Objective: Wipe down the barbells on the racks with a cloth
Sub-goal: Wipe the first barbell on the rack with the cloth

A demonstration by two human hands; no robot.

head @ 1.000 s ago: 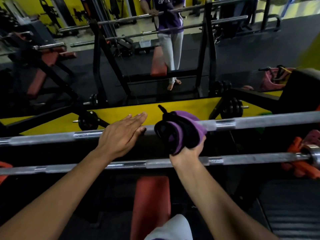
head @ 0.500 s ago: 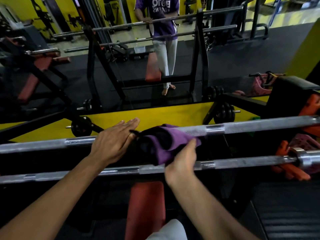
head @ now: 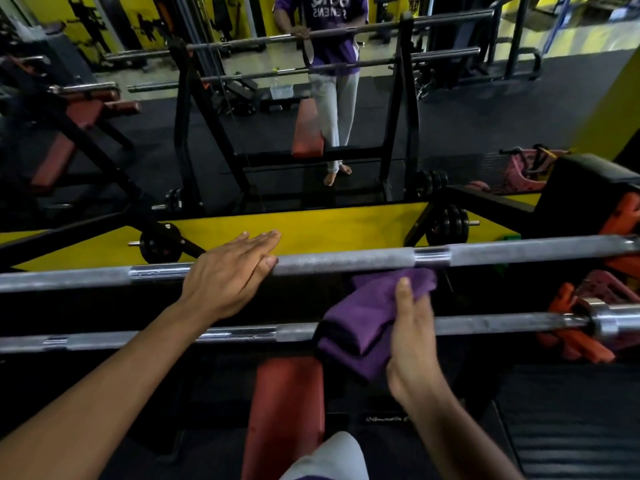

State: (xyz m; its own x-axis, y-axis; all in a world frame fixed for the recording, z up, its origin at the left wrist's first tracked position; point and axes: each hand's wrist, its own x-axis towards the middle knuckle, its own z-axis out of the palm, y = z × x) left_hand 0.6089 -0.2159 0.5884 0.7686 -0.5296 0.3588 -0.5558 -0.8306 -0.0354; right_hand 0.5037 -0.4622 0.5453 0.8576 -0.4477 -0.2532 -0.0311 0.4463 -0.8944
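The purple cloth (head: pixel 367 327) is soft, light and folded into thick layers, so it should drape and bunch easily; it looks best taken as a wad in the palm so it can wrap round a shaft. The right hand (head: pixel 414 336) does roughly this: its grip closes on the cloth, thumb on top and fingers underneath, holding it over the lower barbell (head: pixel 491 322) just below the upper barbell (head: pixel 346 261). Both bars lie across the racks in front of the person, above a red bench (head: pixel 284 410). They are long steel shafts, heavy and rigid, unlikely to shift under wiping; the knurled stretches may snag the cloth, the smooth rings will let it slide. The left hand (head: pixel 230 275) lies flat on the upper barbell, fingers straight and together, gripping nothing, forearm reaching up from the lower left.
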